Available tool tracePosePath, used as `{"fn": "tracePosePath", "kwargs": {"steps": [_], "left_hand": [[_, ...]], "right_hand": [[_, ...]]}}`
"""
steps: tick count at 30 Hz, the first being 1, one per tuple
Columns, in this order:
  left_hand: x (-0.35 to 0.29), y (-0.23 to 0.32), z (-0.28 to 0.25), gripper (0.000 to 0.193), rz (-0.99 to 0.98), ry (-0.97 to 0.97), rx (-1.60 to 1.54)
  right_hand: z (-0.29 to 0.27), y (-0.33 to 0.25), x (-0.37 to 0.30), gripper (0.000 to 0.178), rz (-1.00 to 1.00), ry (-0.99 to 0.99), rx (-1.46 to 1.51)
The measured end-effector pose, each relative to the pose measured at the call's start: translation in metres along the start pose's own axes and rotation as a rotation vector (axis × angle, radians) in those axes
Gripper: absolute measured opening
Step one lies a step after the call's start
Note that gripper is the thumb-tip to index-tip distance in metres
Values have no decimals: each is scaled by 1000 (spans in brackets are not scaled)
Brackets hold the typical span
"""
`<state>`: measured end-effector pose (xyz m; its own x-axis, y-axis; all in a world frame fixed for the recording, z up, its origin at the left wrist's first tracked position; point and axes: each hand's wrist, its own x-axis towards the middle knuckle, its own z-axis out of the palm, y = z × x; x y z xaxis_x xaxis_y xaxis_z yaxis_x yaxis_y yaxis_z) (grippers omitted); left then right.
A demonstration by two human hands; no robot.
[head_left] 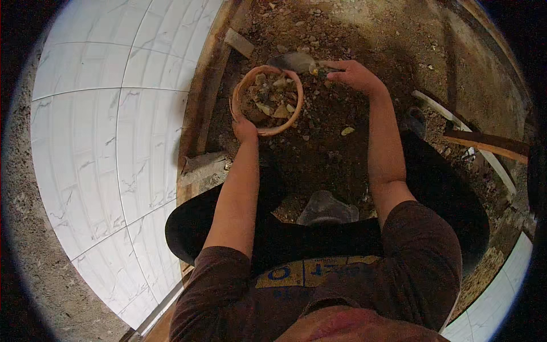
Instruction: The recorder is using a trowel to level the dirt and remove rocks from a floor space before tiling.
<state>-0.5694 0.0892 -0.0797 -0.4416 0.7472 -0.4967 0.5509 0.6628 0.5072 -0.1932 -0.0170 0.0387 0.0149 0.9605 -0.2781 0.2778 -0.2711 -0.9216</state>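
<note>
A round, tan-orange bucket (pixel 299 98) stands on the dirt floor in front of me, holding rubble (pixel 272 101) of broken stones and light-coloured chips. My left hand (pixel 245 130) grips its near-left rim, with the fingers partly hidden against the side. Beyond the bucket, my right hand (pixel 354 77) is closed round the handle of a trowel (pixel 295 61). The trowel's dull grey blade points left and lies just past the far rim, close to the loose dirt. Whether the blade touches the bucket is hard to tell.
White marble-patterned tiles (pixel 154 62) cover the surface at my left, bordered by a brown edge (pixel 208 108). A pale flat scrap (pixel 239 43) lies beyond the bucket. Wooden strips (pixel 487 144) lie at the right. Between my legs is a greyish object (pixel 327 209), its kind unclear.
</note>
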Motion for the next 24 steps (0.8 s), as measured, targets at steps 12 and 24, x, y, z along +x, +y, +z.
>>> {"fn": "tracePosePath", "kwargs": {"steps": [12, 24], "left_hand": [[31, -23, 14, 50, 248, 237, 268], [-4, 3, 9, 63, 109, -22, 77]], "right_hand": [[16, 83, 37, 59, 337, 402, -186], [28, 72, 69, 55, 348, 263, -955]]}}
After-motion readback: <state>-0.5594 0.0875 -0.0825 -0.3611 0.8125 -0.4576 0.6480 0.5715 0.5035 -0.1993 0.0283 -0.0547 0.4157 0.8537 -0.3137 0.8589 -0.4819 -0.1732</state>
